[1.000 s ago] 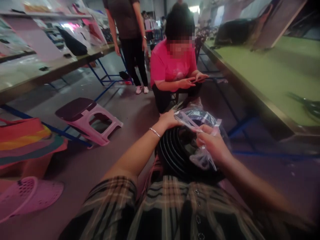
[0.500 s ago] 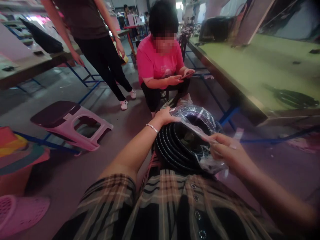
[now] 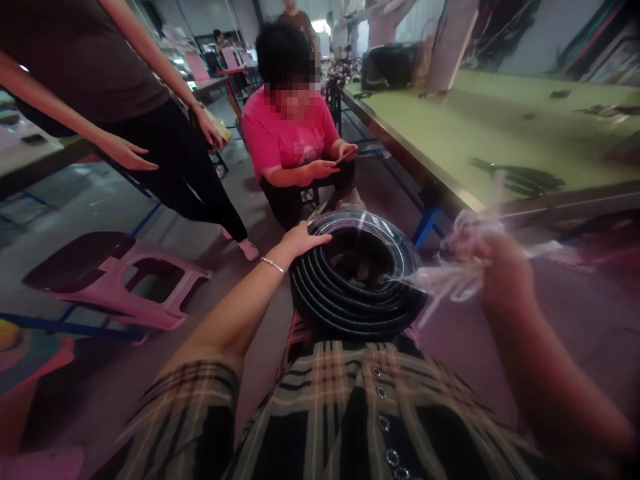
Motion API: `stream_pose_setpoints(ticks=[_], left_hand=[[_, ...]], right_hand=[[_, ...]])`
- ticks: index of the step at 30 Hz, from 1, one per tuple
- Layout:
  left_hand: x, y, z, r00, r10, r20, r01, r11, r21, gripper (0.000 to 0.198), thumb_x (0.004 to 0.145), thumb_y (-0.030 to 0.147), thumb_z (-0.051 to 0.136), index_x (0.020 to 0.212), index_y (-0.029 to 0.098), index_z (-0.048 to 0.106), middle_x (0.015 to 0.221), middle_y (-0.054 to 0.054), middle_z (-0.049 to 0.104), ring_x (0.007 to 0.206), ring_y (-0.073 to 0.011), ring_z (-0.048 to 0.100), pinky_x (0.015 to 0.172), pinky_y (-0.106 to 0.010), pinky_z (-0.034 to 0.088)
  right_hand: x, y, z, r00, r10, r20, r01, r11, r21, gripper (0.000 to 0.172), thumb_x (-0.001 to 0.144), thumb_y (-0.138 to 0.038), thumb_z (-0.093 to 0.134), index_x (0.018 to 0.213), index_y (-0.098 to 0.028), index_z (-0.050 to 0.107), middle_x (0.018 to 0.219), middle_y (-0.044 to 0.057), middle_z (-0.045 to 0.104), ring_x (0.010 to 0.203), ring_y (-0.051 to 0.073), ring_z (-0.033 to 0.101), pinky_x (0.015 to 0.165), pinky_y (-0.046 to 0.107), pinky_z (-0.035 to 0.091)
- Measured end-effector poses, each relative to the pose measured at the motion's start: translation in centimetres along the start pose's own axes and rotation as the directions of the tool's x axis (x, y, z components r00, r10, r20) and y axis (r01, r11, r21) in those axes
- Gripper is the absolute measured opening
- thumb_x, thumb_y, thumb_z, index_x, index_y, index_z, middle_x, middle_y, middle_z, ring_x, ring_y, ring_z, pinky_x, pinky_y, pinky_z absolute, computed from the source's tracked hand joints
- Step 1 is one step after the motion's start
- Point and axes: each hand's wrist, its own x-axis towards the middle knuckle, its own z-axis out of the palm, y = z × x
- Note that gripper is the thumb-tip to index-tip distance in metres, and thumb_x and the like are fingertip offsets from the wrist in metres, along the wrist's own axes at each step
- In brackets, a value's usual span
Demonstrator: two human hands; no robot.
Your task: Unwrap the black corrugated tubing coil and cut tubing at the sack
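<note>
Item: black corrugated conduit coil (image 3: 357, 293), resting against my plaid shirt (image 3: 320, 400). My left hand (image 3: 303, 241) lies open, steadying its top rim; my right hand (image 3: 503, 267) clenches a bunched clear plastic bag (image 3: 450, 273) just beside it.

The bare left hand (image 3: 304, 241) lies palm down, fingers extended, its forearm reaching from a brown plaid sleeve (image 3: 190, 393), a thin silver bangle (image 3: 273, 265) at the wrist. The bare right hand (image 3: 503, 273), raised farther out to the side, curls into a motion-blurred fist.
</note>
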Motion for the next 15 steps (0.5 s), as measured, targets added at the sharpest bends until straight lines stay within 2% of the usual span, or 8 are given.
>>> stream_pose_setpoints(ticks=[2,4,9,12,15], left_hand=[[-0.4,0.1,-0.2,1.000,0.013,-0.007,-0.013,1.000,0.020,0.092,0.076,0.079,0.068,0.143,0.018,0.056,0.140,-0.018,0.068,0.126,-0.0362,0.066,0.104,-0.039,0.051],[-0.7,0.1,-0.1,0.998,0.035,-0.059,-0.032,0.998,0.056,0.094,0.079,0.076,0.068,0.149,0.016,0.051,0.146,-0.019,0.063,0.132,-0.0365,0.062,0.109,-0.040,0.049],[-1.6,1.2,0.5,0.976,0.138,-0.166,-0.112,0.982,0.153,0.091,0.087,0.065,0.067,0.160,0.019,0.039,0.158,-0.021,0.050,0.147,-0.0404,0.047,0.120,-0.051,0.038],[-2.5,2.5,0.5,0.936,0.293,-0.193,-0.267,0.952,0.152,0.081,0.092,0.059,0.063,0.159,0.018,0.041,0.159,-0.019,0.050,0.152,-0.0406,0.040,0.125,-0.059,0.030],[-3.6,3.8,0.7,0.870,0.482,-0.105,-0.484,0.875,0.006,0.078,0.091,0.055,0.066,0.156,0.017,0.047,0.158,-0.017,0.053,0.150,-0.0383,0.044,0.125,-0.056,0.033]], right_hand=[[1.1,0.3,1.5,0.994,0.015,-0.111,-0.010,0.999,0.049,0.016,0.091,-0.040,0.057,0.082,-0.027,0.061,0.066,0.004,0.052,0.061,0.023,0.055,0.055,0.038,0.043],[1.6,0.2,2.7,0.987,0.006,-0.159,0.001,0.999,0.041,0.014,0.091,-0.038,0.059,0.083,-0.027,0.060,0.067,0.002,0.052,0.065,0.023,0.055,0.059,0.037,0.045],[2.4,-1.1,6.3,0.984,-0.133,-0.122,0.120,0.988,-0.102,0.015,0.088,-0.035,0.067,0.082,-0.024,0.060,0.074,-0.001,0.055,0.073,0.019,0.057,0.067,0.034,0.049],[3.7,-0.8,8.8,0.988,-0.125,-0.091,0.118,0.990,-0.077,0.020,0.093,-0.039,0.064,0.083,-0.023,0.058,0.077,0.000,0.055,0.077,0.019,0.059,0.069,0.033,0.051],[5.1,0.2,11.0,0.993,-0.118,-0.019,0.117,0.992,-0.038,0.025,0.098,-0.045,0.060,0.087,-0.023,0.057,0.081,0.001,0.058,0.086,0.021,0.062,0.073,0.035,0.053]])
